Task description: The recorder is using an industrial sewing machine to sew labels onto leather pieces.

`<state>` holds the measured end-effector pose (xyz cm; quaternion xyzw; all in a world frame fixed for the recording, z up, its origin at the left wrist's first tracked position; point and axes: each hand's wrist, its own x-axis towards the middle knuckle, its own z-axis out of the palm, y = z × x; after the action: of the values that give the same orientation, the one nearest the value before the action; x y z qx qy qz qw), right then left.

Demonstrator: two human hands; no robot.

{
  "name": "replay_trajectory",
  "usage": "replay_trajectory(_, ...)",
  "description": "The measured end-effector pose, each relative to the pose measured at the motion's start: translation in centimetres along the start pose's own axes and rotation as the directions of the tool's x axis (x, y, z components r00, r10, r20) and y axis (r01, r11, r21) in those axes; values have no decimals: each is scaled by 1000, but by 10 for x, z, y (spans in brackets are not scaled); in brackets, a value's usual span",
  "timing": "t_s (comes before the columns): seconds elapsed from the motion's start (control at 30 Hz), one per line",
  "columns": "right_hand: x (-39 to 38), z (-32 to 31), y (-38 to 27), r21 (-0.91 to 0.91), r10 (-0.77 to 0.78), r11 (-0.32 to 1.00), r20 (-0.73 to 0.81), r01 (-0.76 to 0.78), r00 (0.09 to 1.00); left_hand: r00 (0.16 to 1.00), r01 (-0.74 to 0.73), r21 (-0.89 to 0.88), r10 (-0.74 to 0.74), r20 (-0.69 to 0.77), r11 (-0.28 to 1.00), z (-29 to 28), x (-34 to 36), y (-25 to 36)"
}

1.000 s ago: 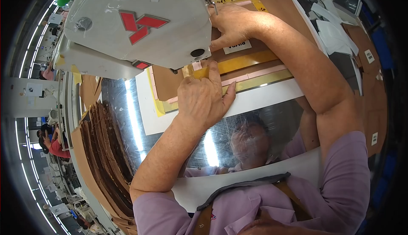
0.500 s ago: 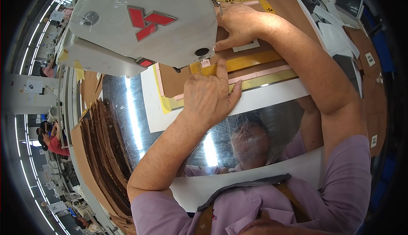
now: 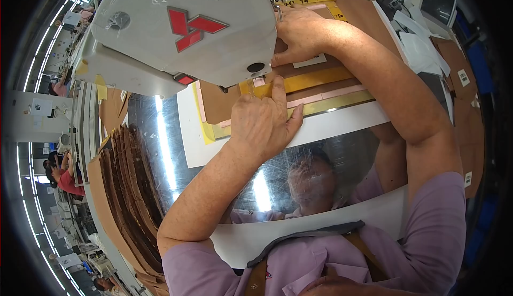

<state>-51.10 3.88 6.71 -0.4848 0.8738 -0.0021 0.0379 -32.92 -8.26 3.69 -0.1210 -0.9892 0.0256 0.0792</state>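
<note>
My left hand (image 3: 261, 122) presses on a flat template frame (image 3: 336, 104) with yellow and pink edges. Its index finger reaches onto a yellow strip (image 3: 320, 80), the thumb is spread to the side and the other fingers are bent under. Across the brown sheet material (image 3: 218, 103) in the frame, my right hand (image 3: 303, 35) lies palm down, thumb apart. Its fingertips are partly hidden behind the grey sewing machine head (image 3: 144, 28). Neither hand grips anything that I can see. The machine's needle area is mostly covered by the head.
A white sheet (image 3: 200, 154) lies under the frame on a shiny metal table plate (image 3: 267, 189). Stacked brown pieces (image 3: 125, 189) stand at the left edge. On the right are crumpled white papers (image 3: 419, 47), more brown pieces (image 3: 467, 130) and a screen (image 3: 438, 2). Other people sit far left.
The view has shifted slightly, so the machine head sits a little further right. Both hands keep nearly the same places on the frame.
</note>
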Motion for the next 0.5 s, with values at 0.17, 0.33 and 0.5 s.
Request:
replay_trajectory(0.17, 0, 11, 6, 12, -31, 999, -83, 32, 996, 1000, 11, -36, -10, 9, 999, -2, 2, 1)
replay_trajectory(0.33, 3, 5, 5, 10, -15, 1000, -42, 15, 999, 1000, 25, -42, -24, 12, 999, 0, 6, -1)
replay_trajectory(0.5, 5, -1, -2, -32, 45, 998, -14, -45, 999, 999, 18, -14, -18, -27, 1000, 5, 7, -5)
